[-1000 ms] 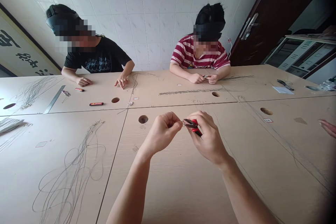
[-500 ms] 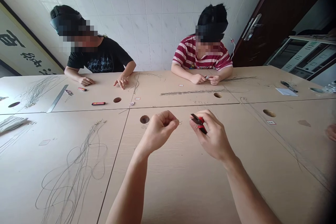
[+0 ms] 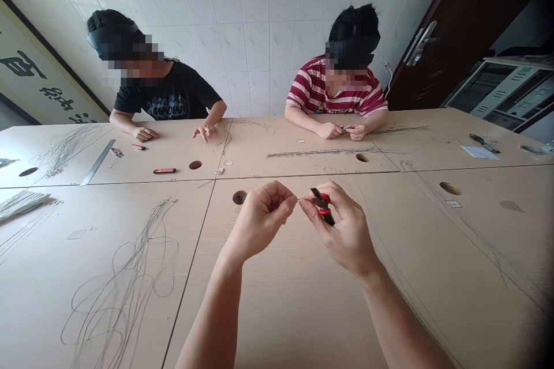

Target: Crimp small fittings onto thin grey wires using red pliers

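My left hand [image 3: 265,219] is closed in a pinch on the end of a thin cord or wire, too small to make out fully. My right hand [image 3: 346,233] holds small red-and-black pliers [image 3: 324,212], their dark jaws pointing up and left. The thumb and fingertip of that hand meet the left fingertips at the tiny piece. Beyond my right forearm, a faint thin cord [image 3: 392,262] runs down the table.
A tangled bundle of thin cords [image 3: 141,253] lies to the left. Two people sit across the table [image 3: 277,300], one holding a small item. Further back are a metal ruler [image 3: 98,161], red-and-black markers [image 3: 165,171], a cutter knife [image 3: 483,143] and round table holes.
My right hand has moved left with the pliers, and its fingertips now reach the left hand's. A thin cord now shows beside my right forearm.
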Motion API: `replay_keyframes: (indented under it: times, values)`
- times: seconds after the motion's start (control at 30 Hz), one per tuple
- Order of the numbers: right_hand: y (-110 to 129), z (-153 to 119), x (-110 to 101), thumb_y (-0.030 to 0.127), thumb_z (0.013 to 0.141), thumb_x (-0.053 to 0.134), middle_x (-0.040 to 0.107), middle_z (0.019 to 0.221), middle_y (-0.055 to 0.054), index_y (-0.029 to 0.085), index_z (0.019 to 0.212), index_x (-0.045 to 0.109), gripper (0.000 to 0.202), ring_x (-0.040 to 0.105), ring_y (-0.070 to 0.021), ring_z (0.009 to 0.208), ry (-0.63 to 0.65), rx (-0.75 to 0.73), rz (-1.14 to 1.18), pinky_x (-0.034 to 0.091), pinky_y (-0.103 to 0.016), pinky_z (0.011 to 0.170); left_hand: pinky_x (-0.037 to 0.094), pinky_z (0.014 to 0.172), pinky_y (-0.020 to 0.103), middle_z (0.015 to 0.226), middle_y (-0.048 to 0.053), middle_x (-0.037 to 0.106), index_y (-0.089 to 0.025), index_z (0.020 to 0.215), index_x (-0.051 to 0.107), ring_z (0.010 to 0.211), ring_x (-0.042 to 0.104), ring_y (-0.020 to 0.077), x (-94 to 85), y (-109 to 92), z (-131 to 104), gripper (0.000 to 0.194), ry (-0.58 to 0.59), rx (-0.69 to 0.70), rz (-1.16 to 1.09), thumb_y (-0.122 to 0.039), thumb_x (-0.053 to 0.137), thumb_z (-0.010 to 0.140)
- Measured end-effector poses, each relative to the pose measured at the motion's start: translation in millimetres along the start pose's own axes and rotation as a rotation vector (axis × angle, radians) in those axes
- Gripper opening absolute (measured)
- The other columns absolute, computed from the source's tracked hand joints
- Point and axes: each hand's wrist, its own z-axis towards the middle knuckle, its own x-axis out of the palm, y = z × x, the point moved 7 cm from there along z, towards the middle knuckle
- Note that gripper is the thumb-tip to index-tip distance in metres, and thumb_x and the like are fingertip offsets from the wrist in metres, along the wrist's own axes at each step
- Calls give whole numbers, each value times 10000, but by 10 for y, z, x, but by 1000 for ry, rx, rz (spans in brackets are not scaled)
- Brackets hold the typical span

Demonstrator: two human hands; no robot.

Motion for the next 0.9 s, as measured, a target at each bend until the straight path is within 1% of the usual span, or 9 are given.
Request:
replay_keyframes:
  times: [0.13, 0.4, 0.53, 0.67, 0.73, 0.9]
  values:
    - [-19, -17, 8, 190, 897, 539, 547, 775, -6, 229, 854, 527, 60, 514, -146, 719, -5, -11, -34, 442, -297, 672, 264, 437, 188, 564, -53, 458, -166, 744, 527, 484, 347, 52, -3, -7, -2, 192, -8, -4, -6, -297, 541, 884]
    - [-28, -25, 25, 222, 907, 527, 544, 763, -7, 228, 849, 519, 58, 512, -148, 705, 9, 7, -40, 436, -287, 642, 248, 438, 206, 566, -52, 451, -174, 769, 531, 480, 316, 61, 35, -7, -18, 212, 0, -3, -27, -349, 534, 891]
    - [-52, -30, 11, 239, 903, 542, 544, 769, -1, 223, 846, 523, 62, 508, -139, 709, 2, 38, -17, 433, -276, 645, 255, 436, 198, 560, -54, 453, -175, 752, 525, 481, 325, 57, 25, -14, -15, 210, -9, -3, -32, -336, 541, 887]
    - [-112, -31, -33, 240, 899, 546, 539, 788, -6, 221, 855, 526, 52, 503, -142, 712, 4, 56, -19, 422, -277, 640, 249, 422, 186, 542, -56, 454, -171, 736, 535, 469, 325, 50, -30, -9, -16, 188, -44, -40, -18, -295, 546, 877]
    - [-130, -31, -58, 211, 888, 548, 537, 787, -9, 218, 843, 515, 56, 495, -146, 708, 5, 13, -78, 414, -288, 652, 246, 417, 181, 534, -58, 448, -170, 732, 537, 466, 325, 48, -53, -4, -18, 174, -55, -59, -15, -276, 546, 871]
    - [-126, -50, -57, 121, 832, 564, 543, 758, -9, 206, 805, 502, 108, 472, -157, 703, 27, -165, -353, 386, -321, 715, 247, 414, 174, 526, -60, 444, -168, 719, 526, 461, 322, 45, -72, 7, -14, 173, -66, -78, -6, -261, 546, 863]
